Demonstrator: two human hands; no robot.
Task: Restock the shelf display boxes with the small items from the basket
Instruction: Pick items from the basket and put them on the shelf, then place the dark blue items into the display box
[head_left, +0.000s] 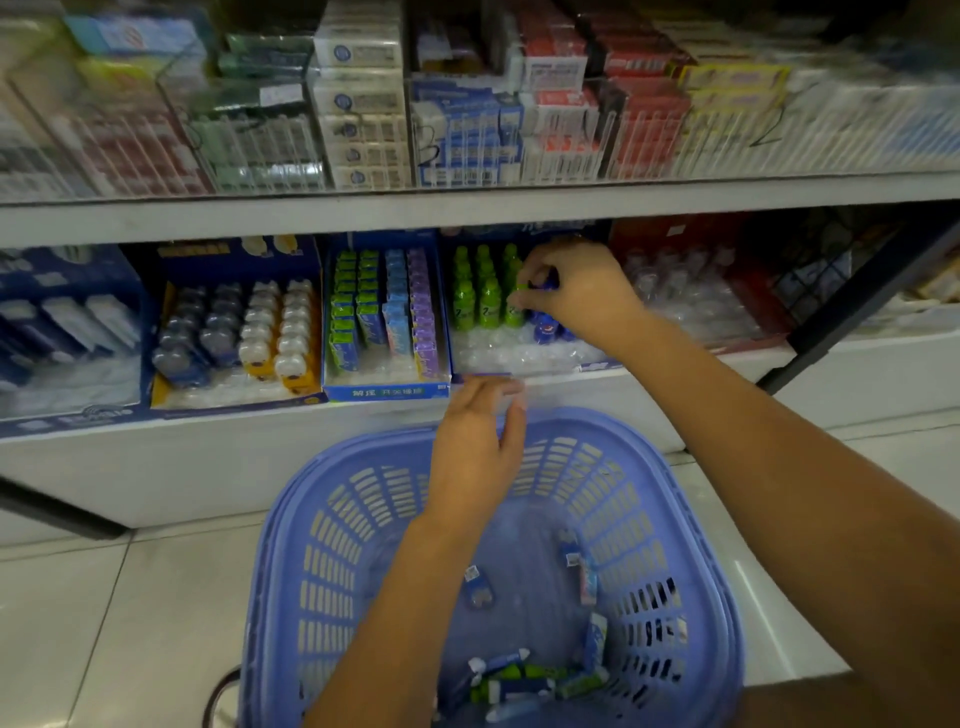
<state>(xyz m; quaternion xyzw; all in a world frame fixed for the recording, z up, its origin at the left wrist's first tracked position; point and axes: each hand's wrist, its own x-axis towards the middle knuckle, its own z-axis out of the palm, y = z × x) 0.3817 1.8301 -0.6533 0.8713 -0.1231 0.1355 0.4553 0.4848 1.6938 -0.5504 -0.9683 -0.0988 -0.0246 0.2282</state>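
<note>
A lilac plastic basket stands on the floor below the shelf, with several small blue, green and white items loose in its bottom. My right hand reaches into a blue display box on the lower shelf and pinches a small blue bottle beside rows of green bottles. Other blue bottles stand just below that hand. My left hand hovers over the basket's far rim, fingers relaxed and blurred, holding nothing.
Left of that box sit a display box of green, blue and purple packs and another with white-capped bottles. A red box lies to the right. The upper shelf holds stacked cartons. A dark metal upright slants at right.
</note>
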